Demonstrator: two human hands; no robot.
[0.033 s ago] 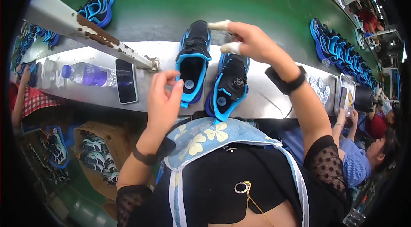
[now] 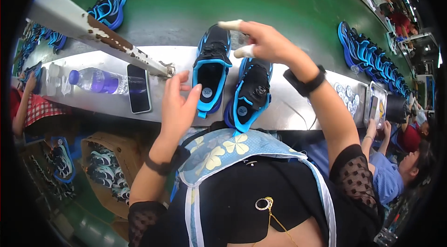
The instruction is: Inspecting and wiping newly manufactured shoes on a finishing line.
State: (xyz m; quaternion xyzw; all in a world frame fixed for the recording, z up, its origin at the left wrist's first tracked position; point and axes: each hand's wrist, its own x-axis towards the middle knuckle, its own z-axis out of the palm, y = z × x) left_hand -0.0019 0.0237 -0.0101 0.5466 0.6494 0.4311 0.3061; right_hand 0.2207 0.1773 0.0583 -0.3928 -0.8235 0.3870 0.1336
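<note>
Two black sneakers with bright blue trim stand side by side, heels toward me: a left-hand sneaker [image 2: 215,46] and a right-hand sneaker [image 2: 253,81]. Each has a round pale sticker on its insole. Beside the left-hand one's collar, my left hand [image 2: 179,105] has thumb and fingers apart, holding nothing. My right hand [image 2: 267,42] reaches over from the right. Its index finger and thumb wear pale finger cots, spread apart with nothing between them. That index fingertip is at the left-hand sneaker's toe; whether it touches I cannot tell.
A metal bench ledge [image 2: 288,93] borders a green surface. Left lie a phone [image 2: 138,88] and a water bottle [image 2: 95,81], beneath a chipped white post [image 2: 104,35]. To the right are round stickers [image 2: 347,98], a tray [image 2: 375,102] and a row of sneakers [image 2: 368,58]. Co-workers sit at both sides.
My right hand has shifted slightly left across the left-hand sneaker's toe. My left hand has moved slightly, its fingers still apart. The sneakers sit slightly farther right in the picture.
</note>
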